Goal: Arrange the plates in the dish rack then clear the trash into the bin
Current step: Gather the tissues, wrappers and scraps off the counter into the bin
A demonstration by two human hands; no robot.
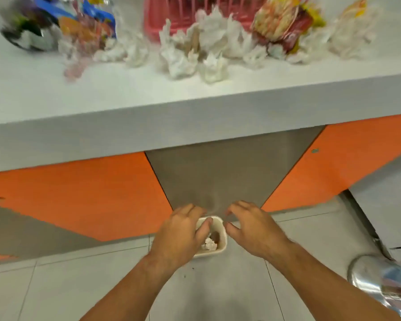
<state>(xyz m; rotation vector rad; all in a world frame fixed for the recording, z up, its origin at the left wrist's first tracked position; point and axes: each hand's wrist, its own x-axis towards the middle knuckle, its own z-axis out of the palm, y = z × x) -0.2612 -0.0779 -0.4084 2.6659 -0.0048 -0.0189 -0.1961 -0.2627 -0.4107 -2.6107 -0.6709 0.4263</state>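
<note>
Tissues [208, 49] and wrappers [280, 22] crowd counter [125, 93] before pink rack [155, 19], above bin [223, 239].

Head view — steeply downward, close

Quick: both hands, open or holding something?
Left hand: open, empty, over the bin.
Right hand: open, empty, beside the bin.
</note>
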